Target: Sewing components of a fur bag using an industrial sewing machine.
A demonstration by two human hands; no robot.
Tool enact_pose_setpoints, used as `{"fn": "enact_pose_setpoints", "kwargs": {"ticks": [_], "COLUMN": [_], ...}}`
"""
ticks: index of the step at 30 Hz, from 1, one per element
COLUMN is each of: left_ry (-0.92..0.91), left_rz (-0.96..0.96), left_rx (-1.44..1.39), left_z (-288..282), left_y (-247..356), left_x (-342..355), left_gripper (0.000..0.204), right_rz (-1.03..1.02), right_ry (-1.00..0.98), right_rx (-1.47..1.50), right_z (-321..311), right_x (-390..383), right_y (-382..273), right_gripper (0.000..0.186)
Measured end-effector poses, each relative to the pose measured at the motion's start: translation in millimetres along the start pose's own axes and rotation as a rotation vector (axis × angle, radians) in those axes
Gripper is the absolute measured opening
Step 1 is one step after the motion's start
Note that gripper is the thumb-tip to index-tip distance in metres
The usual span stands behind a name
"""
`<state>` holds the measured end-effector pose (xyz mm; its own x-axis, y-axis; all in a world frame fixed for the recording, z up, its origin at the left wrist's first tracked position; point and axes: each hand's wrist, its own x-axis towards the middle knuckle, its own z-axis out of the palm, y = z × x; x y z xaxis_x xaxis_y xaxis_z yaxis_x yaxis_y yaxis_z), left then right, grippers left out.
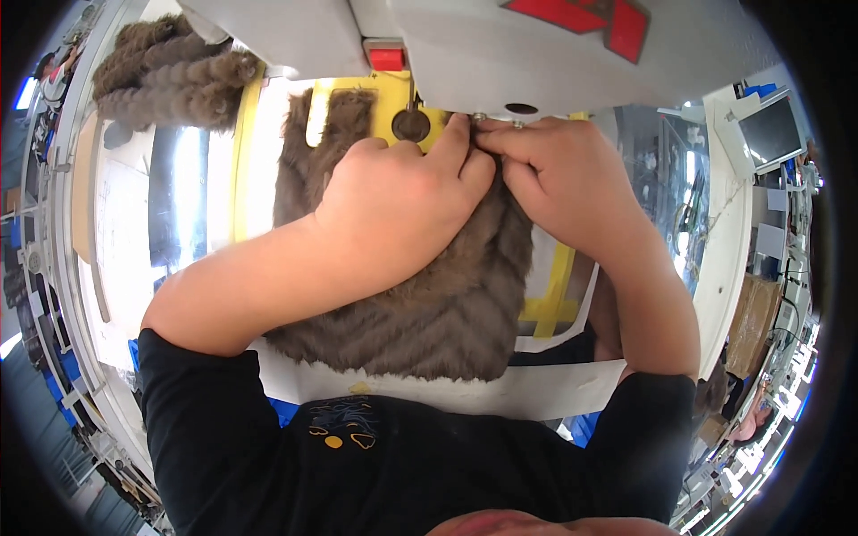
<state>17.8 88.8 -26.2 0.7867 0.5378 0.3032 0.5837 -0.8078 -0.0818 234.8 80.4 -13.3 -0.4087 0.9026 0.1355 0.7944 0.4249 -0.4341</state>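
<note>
Left hand [402, 183] and right hand [563, 170] pinch the brown fur panel [429, 313] below the sewing machine [500, 67] — drag from bulk toward the near edge of the tabletop [554, 389] could skew it.

We see a white table [122, 223] spanning the middle of the frame, its edges bowing near both sides, with glossy, reflecting panels [183, 196] set left and right of centre. At the upper left we find a pile of grey-brown fur [174, 80] lying on it. Across the centre we see a brown fur piece [447, 326] spread out, yellow crossed strips [547, 309] just beside its right edge.
</note>
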Motion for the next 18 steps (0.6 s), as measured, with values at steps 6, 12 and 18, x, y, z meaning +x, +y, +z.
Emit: {"fn": "enact_pose_setpoints", "kwargs": {"ticks": [6, 12, 18], "left_ry": [-0.047, -0.087, -0.125], "left_rz": [-0.015, -0.023, -0.036], "left_rx": [-0.036, -0.114, -0.144], "left_z": [-0.8, -3.0, -6.5], "left_y": [1.8, 0.9, 3.6], "left_x": [0.1, 4.3, 7.4], "left_gripper": [0.027, 0.028, 0.027], "right_rz": [-0.007, -0.04, -0.062], "right_ry": [0.008, 0.031, 0.058], "right_rx": [0.001, 0.0, 0.004], "right_z": [1.5, -1.4, -3.2], "right_x": [-2.0, -1.3, -1.4], "right_y": [0.4, 2.8, 3.4], "right_gripper": [0.027, 0.024, 0.021]}}
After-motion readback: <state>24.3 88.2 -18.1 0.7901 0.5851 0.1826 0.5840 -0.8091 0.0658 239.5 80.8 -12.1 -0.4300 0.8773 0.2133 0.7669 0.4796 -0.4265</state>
